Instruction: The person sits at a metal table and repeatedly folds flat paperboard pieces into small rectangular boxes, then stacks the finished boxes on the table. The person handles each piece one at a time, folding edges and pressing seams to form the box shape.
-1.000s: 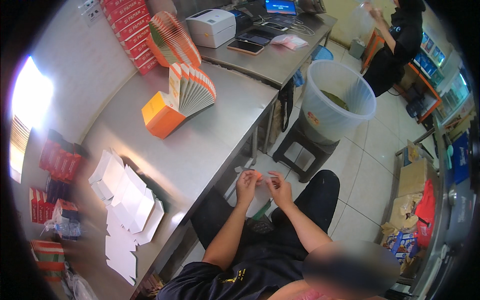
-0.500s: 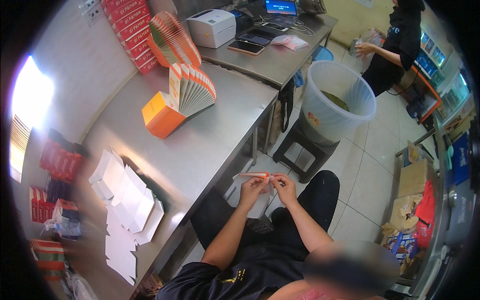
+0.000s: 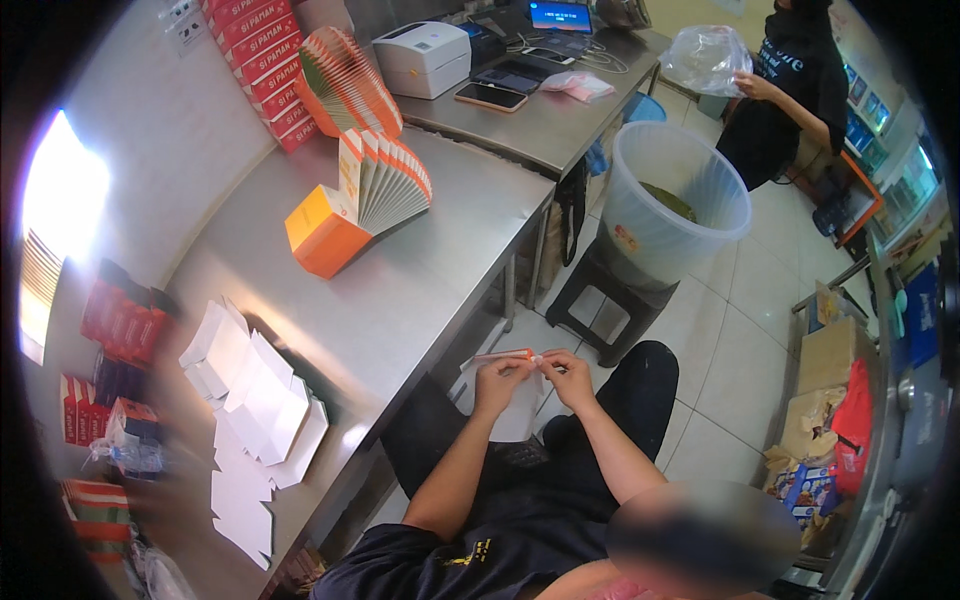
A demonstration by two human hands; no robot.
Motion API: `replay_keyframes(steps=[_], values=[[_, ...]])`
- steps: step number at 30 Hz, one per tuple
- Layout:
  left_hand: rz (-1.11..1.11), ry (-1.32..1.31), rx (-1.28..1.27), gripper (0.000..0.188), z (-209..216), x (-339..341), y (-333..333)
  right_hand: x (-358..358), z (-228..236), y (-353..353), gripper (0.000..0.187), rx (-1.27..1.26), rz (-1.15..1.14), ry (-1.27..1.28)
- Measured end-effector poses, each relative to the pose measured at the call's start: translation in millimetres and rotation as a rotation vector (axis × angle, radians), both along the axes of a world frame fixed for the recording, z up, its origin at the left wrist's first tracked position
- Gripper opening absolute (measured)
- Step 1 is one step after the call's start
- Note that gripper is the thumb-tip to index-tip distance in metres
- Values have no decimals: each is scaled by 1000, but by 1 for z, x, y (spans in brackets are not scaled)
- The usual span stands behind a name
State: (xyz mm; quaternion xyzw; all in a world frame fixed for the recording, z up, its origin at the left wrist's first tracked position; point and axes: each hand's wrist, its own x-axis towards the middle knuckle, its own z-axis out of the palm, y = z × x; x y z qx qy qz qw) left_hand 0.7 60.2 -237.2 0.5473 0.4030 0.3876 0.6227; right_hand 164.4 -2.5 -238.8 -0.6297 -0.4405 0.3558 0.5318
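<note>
Over my lap, my left hand [image 3: 498, 386] and my right hand [image 3: 567, 381] meet with their fingertips pinched together. Both are closed on a thin carton [image 3: 515, 418], white on its broad face with an orange edge at the top. The fingers partly cover its upper corner, so the fold there cannot be made out. To the left on the steel table [image 3: 440, 240] lies a loose pile of white opened cartons [image 3: 265, 400]. Farther back, a fanned row of flat orange-and-white cartons [image 3: 390, 175] leans against a yellow-orange box [image 3: 328, 232].
A translucent tub [image 3: 680, 235] stands on a black stool [image 3: 610, 310] ahead to the right. Beyond it a person holds a clear plastic bag [image 3: 708, 62]. A white label printer [image 3: 423, 58] and a phone [image 3: 491, 96] are on the back table. Red boxes [image 3: 255, 60] are stacked at the wall.
The carton in my hands has tilted, showing more of its white face; my fingers have shifted slightly. The person at the back has raised and spread out a clear bag.
</note>
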Motion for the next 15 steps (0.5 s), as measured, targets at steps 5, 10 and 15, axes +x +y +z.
replay_keyframes(steps=[5,10,15], values=[[-31,58,16,22,-3,4,4,-2,-4,-1,20,-43,-22,205],[-43,0,-106,22,-11,5,0,-4,-5,1,19,-69,-55,186],[-21,61,-15,19,1,6,-3,-1,-1,0,20,14,-46,43]])
